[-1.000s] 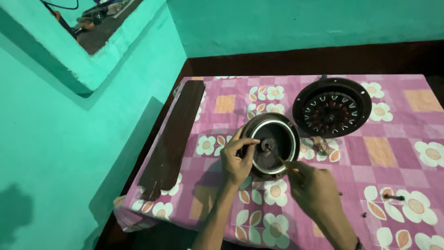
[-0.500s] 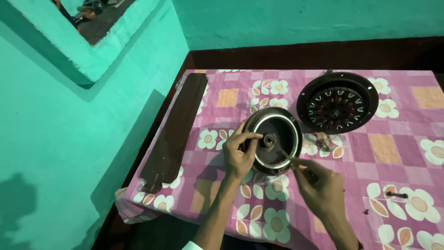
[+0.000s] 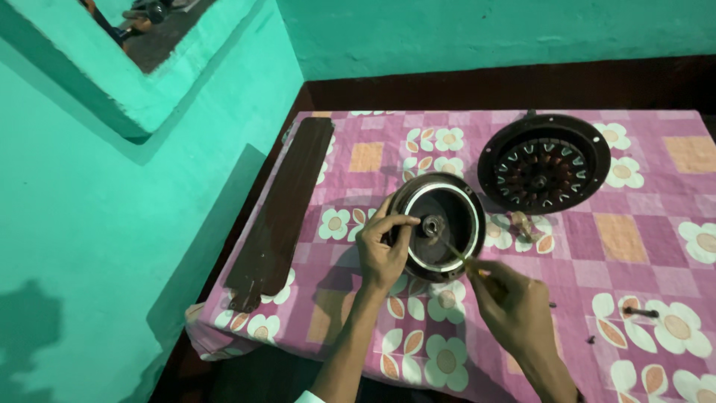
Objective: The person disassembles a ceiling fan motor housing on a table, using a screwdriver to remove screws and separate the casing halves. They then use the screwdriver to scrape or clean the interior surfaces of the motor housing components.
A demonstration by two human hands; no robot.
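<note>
While your left hand (image 3: 384, 250) grips the fan motor cover's (image 3: 440, 224) rim, your right hand (image 3: 511, 302) pinches a screwdriver (image 3: 456, 252) at its hub.

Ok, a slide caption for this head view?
Left hand steadies a round fan motor cover on a floral tablecloth; right hand works a thin tool at its hub.

A table (image 3: 693, 153) covered with a pink checked cloth with white flowers fills the lower right of the frame. Along its left edge lies a long dark brown fan blade (image 3: 283, 213). Near the centre sits a round dark motor cover (image 3: 440, 224) with a pale inner ring. At upper right, just beside it, lies a round motor part (image 3: 543, 162) with radial windings. A small screw (image 3: 641, 312) lies at lower right
</note>
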